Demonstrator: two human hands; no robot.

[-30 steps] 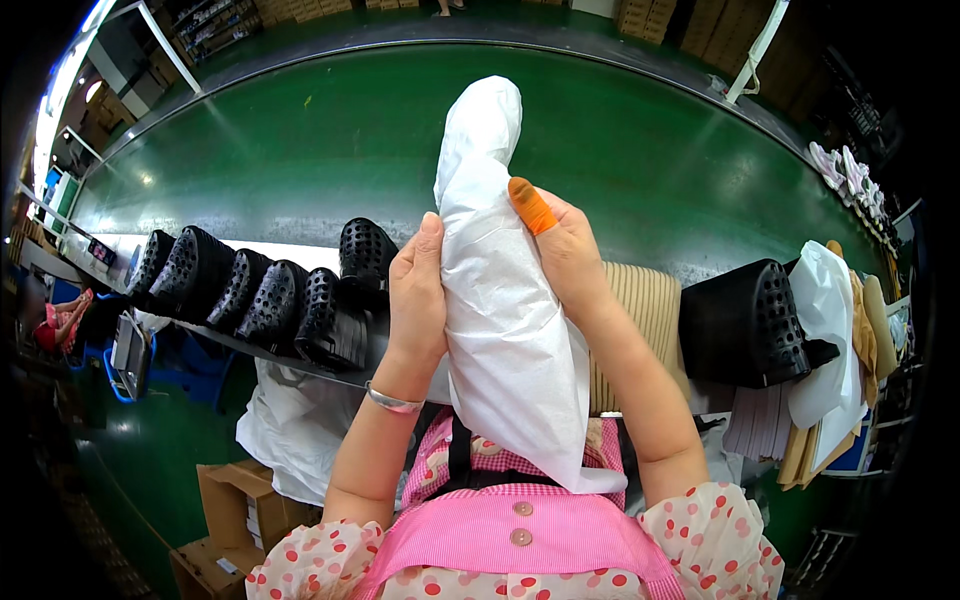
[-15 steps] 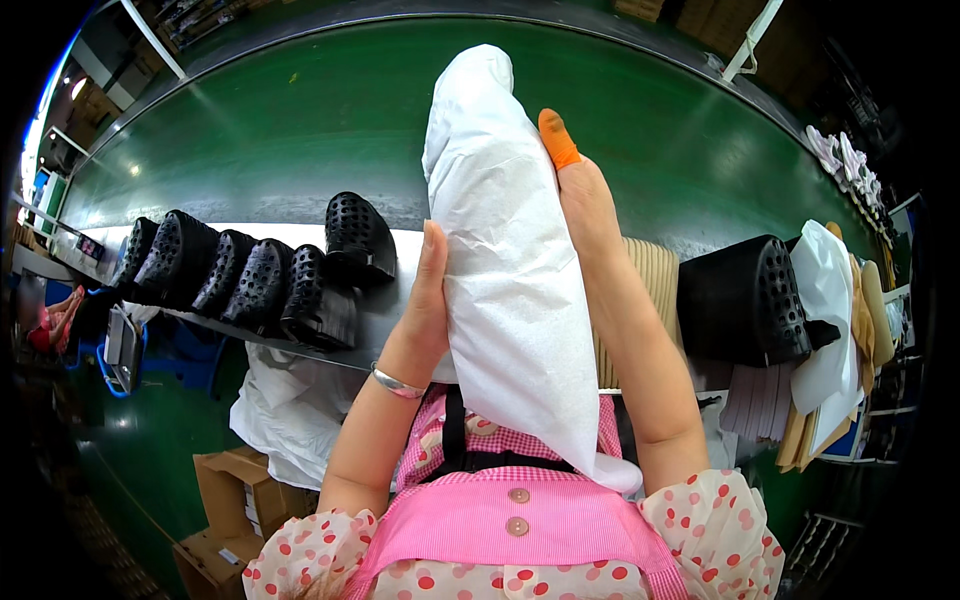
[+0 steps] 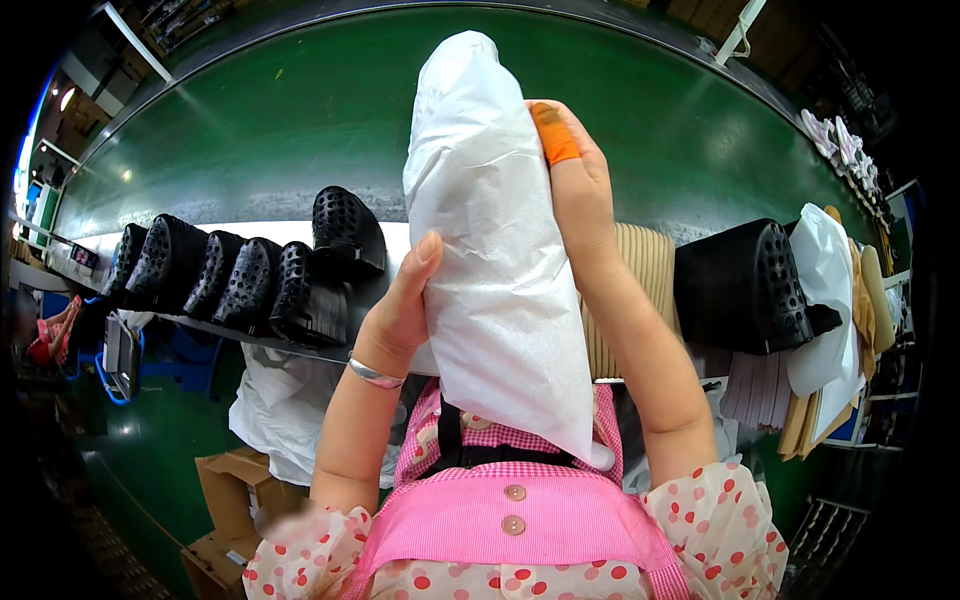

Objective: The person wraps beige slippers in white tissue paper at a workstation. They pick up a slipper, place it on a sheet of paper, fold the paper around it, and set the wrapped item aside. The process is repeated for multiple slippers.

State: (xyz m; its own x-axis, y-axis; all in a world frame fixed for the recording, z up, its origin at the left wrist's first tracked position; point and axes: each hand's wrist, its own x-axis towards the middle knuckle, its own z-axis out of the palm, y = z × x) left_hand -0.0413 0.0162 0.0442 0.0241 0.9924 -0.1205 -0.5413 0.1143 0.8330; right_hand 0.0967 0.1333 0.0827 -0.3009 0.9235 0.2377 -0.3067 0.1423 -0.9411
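A long bundle wrapped in creased white tissue paper (image 3: pixel 495 230) stands between my hands, in front of my chest. The paper hides what is inside, though a small smooth white tip (image 3: pixel 602 457) shows at its lower end. My left hand (image 3: pixel 400 300) presses on its left side, thumb up along the paper and fingers hidden behind. My right hand (image 3: pixel 578 185) grips the upper right side, with an orange finger cot (image 3: pixel 554 134) on the thumb. Both hands are closed on the bundle.
Black perforated shoes (image 3: pixel 245 280) line the bench's left part. Right of the bundle stand a stack of beige ribbed sheets (image 3: pixel 640 285), a larger black perforated piece (image 3: pixel 740 285) and white paper sheets (image 3: pixel 828 290). A green conveyor belt (image 3: pixel 300 110) runs beyond. Cardboard boxes (image 3: pixel 235 500) sit lower left.
The bundle has shifted slightly up and left and turned a little, looking broader. My right thumb now lies bent against the paper's edge rather than sticking up.
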